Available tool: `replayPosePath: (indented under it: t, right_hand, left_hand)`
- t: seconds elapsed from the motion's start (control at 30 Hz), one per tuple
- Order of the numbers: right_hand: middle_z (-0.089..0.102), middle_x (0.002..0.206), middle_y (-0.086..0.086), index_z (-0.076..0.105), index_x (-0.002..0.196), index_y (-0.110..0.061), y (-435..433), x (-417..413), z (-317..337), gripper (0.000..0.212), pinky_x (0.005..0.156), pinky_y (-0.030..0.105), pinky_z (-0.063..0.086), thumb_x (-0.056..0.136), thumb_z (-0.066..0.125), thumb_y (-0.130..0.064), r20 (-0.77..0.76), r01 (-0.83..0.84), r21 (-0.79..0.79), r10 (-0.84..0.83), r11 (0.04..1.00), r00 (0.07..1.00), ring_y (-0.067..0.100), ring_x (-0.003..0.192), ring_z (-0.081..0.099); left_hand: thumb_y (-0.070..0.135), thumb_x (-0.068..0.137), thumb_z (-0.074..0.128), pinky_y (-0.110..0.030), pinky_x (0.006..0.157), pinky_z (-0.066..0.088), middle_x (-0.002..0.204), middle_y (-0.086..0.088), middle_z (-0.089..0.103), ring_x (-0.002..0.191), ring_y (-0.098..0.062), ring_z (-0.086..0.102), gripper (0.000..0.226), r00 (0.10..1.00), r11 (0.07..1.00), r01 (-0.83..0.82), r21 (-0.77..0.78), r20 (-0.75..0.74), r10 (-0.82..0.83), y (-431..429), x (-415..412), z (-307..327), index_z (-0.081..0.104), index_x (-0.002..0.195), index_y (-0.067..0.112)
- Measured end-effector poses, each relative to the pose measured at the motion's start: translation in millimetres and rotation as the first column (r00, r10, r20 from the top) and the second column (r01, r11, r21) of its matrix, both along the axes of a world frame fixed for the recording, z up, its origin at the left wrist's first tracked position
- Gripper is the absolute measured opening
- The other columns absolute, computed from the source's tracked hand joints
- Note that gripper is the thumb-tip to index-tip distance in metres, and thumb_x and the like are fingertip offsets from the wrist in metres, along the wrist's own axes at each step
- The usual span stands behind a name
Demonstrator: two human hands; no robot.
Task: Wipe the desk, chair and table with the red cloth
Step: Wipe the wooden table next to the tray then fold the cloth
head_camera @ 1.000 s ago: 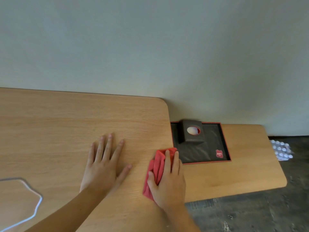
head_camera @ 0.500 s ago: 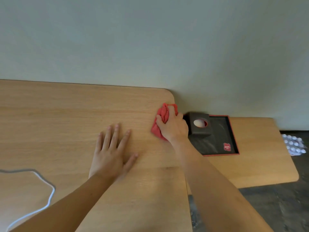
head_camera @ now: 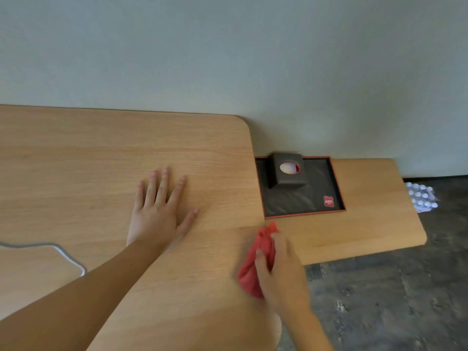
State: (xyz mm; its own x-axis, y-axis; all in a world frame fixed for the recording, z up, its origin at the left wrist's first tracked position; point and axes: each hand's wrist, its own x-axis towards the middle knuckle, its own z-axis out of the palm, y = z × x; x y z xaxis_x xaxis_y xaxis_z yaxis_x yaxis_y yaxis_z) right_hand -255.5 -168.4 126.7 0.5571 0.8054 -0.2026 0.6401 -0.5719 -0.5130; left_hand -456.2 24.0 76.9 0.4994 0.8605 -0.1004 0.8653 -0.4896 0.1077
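my right hand [head_camera: 281, 277] grips the red cloth [head_camera: 250, 272], thumb laid across the bunched fabric and fingers curled over its top. the hand is blurred, so i cannot make out each finger. the cloth is on the desk [head_camera: 101, 153] at its right edge, towards the front, and one pointed corner sticks out past my fingertips. my left hand [head_camera: 157, 214] lies flat on the desk well to the left of the cloth, palm down, fingers straight and spread, holding nothing. a grey cable [head_camera: 68, 254] loops on the desk beside my left forearm. to the right of the desk, against the wall, is a smaller wooden table [head_camera: 367, 224]. on it lies a dark tray [head_camera: 338, 184] with a red rim, just beside the desk's edge. a dark tissue box [head_camera: 286, 181] stands in the tray's far left part, white tissue showing in its oval opening. past the table's right end a sheet of small white bumps [head_camera: 421, 196] lies on the dark floor [head_camera: 392, 300]
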Motion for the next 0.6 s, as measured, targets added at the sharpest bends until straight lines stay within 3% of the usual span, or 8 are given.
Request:
replayPosePath:
  t: [0.07,0.1,0.2,0.33,0.6]
  right_hand:
    - [0.039,0.154,0.005,0.034,0.133,-0.038,-15,-19,-18,0.051,0.101,0.041,0.046,0.087,0.039,-0.058,0.066,-0.044,-0.083,0.049,0.996,0.997,0.028,0.138,0.041]
    - [0.032,0.159,0.008,0.031,0.141,-0.035,-16,-25,-25,0.058,0.104,0.045,0.046,0.088,0.040,-0.058,0.126,-0.049,-0.105,0.062,0.993,0.990,0.031,0.142,0.036]
    - [0.036,0.157,0.012,0.032,0.149,-0.029,1,-29,-33,0.070,0.096,0.052,0.053,0.088,0.044,-0.059,0.231,0.001,-0.110,0.024,0.994,0.973,0.036,0.138,0.039]
    - [0.041,0.153,0.012,0.032,0.150,-0.028,20,-24,-36,0.072,0.090,0.051,0.055,0.086,0.046,-0.058,0.272,-0.005,-0.111,0.035,0.994,0.962,0.035,0.133,0.045]
    - [0.038,0.155,0.016,0.038,0.148,-0.022,110,1,-34,0.068,0.093,0.054,0.052,0.088,0.043,-0.054,0.303,-0.041,-0.039,0.051,0.998,0.952,0.040,0.131,0.045]
  left_hand:
    - [0.072,0.095,0.013,-0.054,0.124,0.006,0.167,-0.016,0.013,0.155,-0.035,0.005,0.081,1.000,1.000,-0.001,0.001,0.002,0.001,0,0,0,0.019,0.159,0.024]
    - [0.072,0.095,0.013,-0.054,0.124,0.007,0.167,-0.016,0.013,0.155,-0.034,0.004,0.081,1.000,1.000,0.000,0.000,0.003,0.000,0,0,0,0.019,0.159,0.024]
    - [0.072,0.095,0.014,-0.054,0.124,0.008,0.168,-0.016,0.011,0.155,-0.034,0.003,0.080,1.000,1.000,-0.002,0.001,0.012,0.002,0,0,-1,0.018,0.160,0.024]
    - [0.073,0.095,0.012,-0.055,0.124,0.007,0.168,-0.016,0.010,0.155,-0.035,0.002,0.082,1.000,1.000,-0.005,-0.001,0.017,0.005,-1,1,-1,0.015,0.160,0.024]
    - [0.075,0.093,0.007,-0.057,0.123,0.009,0.167,-0.019,0.007,0.155,-0.037,0.000,0.086,1.000,1.000,0.014,0.000,-0.019,-0.014,-3,3,0,0.011,0.161,0.021]
